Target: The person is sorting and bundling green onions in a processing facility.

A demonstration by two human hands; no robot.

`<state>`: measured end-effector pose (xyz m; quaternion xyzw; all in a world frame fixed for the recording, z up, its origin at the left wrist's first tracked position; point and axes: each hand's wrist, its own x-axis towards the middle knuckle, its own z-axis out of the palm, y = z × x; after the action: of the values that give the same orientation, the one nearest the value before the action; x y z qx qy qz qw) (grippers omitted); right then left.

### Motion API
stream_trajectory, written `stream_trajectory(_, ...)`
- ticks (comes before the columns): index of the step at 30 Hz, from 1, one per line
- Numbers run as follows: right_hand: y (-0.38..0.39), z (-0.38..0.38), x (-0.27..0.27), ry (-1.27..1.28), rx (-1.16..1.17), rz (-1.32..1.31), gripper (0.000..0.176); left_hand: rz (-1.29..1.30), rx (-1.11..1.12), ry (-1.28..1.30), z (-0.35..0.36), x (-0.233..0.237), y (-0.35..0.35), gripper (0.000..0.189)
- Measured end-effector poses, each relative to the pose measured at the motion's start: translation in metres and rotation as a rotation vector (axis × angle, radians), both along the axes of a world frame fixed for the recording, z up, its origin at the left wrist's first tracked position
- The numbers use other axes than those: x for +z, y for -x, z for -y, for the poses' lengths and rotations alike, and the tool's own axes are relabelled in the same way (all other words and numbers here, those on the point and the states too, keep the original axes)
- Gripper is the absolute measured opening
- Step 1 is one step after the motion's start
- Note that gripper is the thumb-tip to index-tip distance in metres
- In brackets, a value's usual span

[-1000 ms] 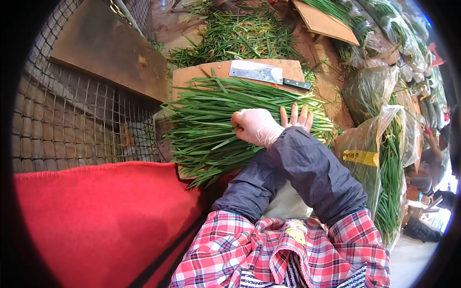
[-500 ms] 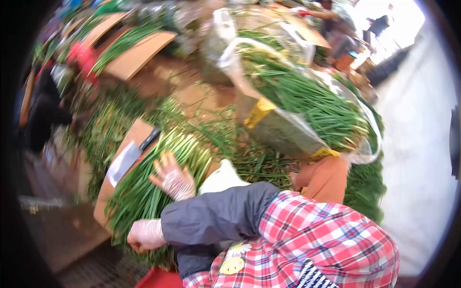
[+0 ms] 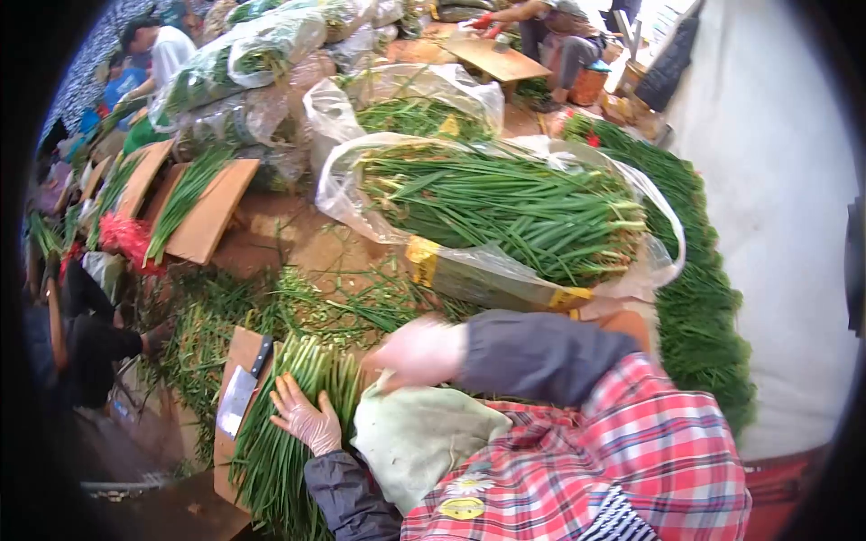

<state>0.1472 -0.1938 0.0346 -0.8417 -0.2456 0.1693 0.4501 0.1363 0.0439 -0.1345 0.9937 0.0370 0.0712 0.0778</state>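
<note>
My left hand [image 3: 308, 417], in a thin clear glove, lies spread on a thick bundle of scallions [image 3: 271, 469], fingers apart. The pale stem ends point up the view and the green leaves run down. My right hand [image 3: 419, 353], smeared by motion, is beside the stem ends, above a pale cloth [image 3: 419, 446] over my lap; its fingers are too blurred to read. The bundle rests on a wooden board [image 3: 233, 361]. On that board, left of the bundle, lies a cleaver [image 3: 239, 397] with a black handle.
A large clear bag [image 3: 487, 275] full of scallions stands ahead. More greens [image 3: 699, 270] lie along the white sheet [image 3: 776, 180] at right. Trimmings [image 3: 307, 302] cover the ground. Boards with greens [image 3: 212, 212] are at left, and other people [image 3: 564, 45] sit farther back.
My right hand has moved from the leaf end of the bundle, up and right, to the stem ends. My left hand stays spread on the scallions. The view has shifted, showing more of the background.
</note>
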Motion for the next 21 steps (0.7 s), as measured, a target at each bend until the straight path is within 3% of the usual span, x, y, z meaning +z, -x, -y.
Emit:
stream_trajectory(2, -0.014, 0.076, 0.007, 0.498, -0.195, 0.087, 0.05, -0.023, -0.035, 0.094, -0.006, 0.01, 0.002, 0.079)
stream_trajectory(3, -0.025, 0.107, 0.012, 0.617, -0.305, 0.124, 0.056, -0.008, -0.059, 0.133, -0.008, 0.015, 0.004, 0.079)
stream_trajectory(4, -0.043, 0.141, 0.002, 0.451, -0.392, 0.387, 0.069, -0.003, -0.044, 0.121, -0.008, 0.019, 0.007, 0.079)
stream_trajectory(6, -0.084, 0.174, 0.003, 0.631, -0.569, 0.477, 0.087, 0.0, -0.055, 0.081, -0.008, 0.031, 0.011, 0.079)
stream_trajectory(9, -0.151, 0.186, -0.054, 0.905, -0.514, 0.374, 0.118, 0.088, -0.042, 0.117, 0.008, 0.057, 0.011, 0.074)
stream_trajectory(10, -0.167, 0.182, -0.069, 0.889, -0.488, 0.403, 0.122, 0.13, -0.065, 0.127, 0.013, 0.063, 0.008, 0.072)
stream_trajectory(14, -0.211, 0.163, -0.088, 0.932, -0.643, 0.314, 0.121, 0.212, -0.295, 0.168, 0.062, 0.109, -0.027, 0.067)
stream_trajectory(19, -0.223, 0.17, -0.092, 1.0, -0.571, 0.282, 0.098, 0.232, -0.583, 0.188, 0.132, 0.131, -0.091, 0.063)
stream_trajectory(21, -0.223, 0.199, -0.081, 0.759, -0.565, 0.286, 0.076, 0.253, -0.625, 0.221, 0.149, 0.127, -0.106, 0.063)
